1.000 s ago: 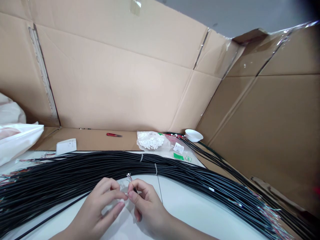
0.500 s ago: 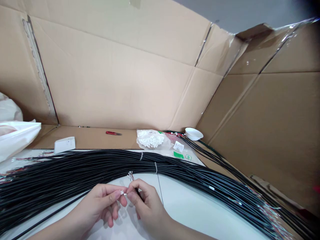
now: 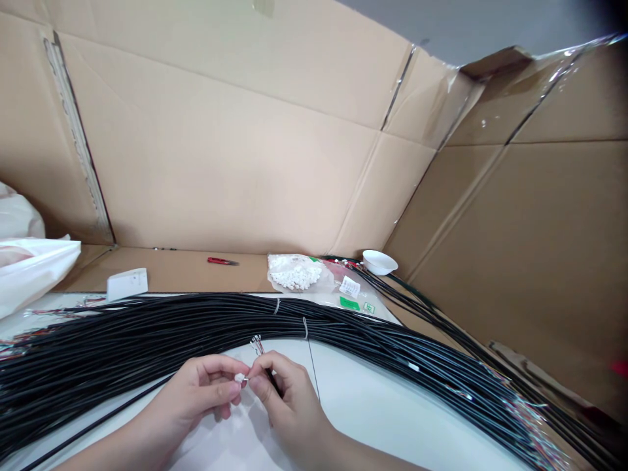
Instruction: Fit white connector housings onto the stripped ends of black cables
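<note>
My left hand (image 3: 206, 389) pinches a small white connector housing (image 3: 239, 377) between thumb and fingertips. Close against it on the right, my right hand (image 3: 284, 389) is closed on a black cable (image 3: 273, 378). Thin wires with small terminal tips (image 3: 256, 343) fan out above the right fingers. A fine wire spans the small gap between the right thumb and the housing; whether its tip sits inside cannot be made out. Both hands are just in front of a thick bundle of black cables (image 3: 196, 327), over the white tabletop (image 3: 383, 405).
Behind the bundle lie red-handled snips (image 3: 222, 261), a clear bag of white housings (image 3: 297, 275), a white bowl (image 3: 379, 262) and a green label (image 3: 350, 303). A white plastic bag (image 3: 29, 268) and a paper slip (image 3: 127, 284) are at left. Cardboard walls (image 3: 235, 131) enclose the back and right.
The left fingers have curled in and turned the housing slightly, so its face shows differently. My right hand has stayed nearly in place.
</note>
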Motion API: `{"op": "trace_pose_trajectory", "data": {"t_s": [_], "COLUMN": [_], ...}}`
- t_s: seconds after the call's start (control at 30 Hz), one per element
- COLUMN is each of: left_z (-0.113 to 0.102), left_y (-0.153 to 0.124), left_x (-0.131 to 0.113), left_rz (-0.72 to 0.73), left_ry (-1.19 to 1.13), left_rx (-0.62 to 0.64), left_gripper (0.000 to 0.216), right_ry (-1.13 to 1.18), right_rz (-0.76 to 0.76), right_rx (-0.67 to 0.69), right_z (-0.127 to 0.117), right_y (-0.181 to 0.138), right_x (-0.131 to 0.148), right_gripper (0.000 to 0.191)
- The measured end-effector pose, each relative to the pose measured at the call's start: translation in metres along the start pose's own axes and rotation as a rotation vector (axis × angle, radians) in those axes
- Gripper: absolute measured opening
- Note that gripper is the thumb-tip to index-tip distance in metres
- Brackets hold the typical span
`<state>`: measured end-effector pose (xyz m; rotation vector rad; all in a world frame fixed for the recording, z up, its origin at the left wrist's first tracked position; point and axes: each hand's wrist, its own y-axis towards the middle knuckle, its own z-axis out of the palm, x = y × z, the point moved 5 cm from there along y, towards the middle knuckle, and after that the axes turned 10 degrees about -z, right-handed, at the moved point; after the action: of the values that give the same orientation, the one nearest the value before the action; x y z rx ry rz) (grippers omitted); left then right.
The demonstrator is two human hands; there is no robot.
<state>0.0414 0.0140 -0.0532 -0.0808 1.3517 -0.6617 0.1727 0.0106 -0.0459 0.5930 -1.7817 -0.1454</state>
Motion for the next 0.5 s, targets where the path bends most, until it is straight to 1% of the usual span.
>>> {"op": "trace_pose_trajectory", "data": {"t_s": [0.17,0.5], "left_z": [-0.0006,0.0000], "left_y": [0.0007,0.0022], "left_x": [-0.0019,0.0013], "left_rz": [0.016,0.029], "left_ry": [0.012,0.007], "left_rx": [-0.014,0.002], "left_gripper": [0.013,0.014], "right_ry": [0.010,0.007], "right_rz": [0.028,0.002], "right_rx": [-0.004,-0.002], "right_z": [-0.0007,0.0002], "right_y": [0.0004,-0.0016], "right_x": [0.0005,-0.0023], "right_gripper": [0.016,0.012]}}
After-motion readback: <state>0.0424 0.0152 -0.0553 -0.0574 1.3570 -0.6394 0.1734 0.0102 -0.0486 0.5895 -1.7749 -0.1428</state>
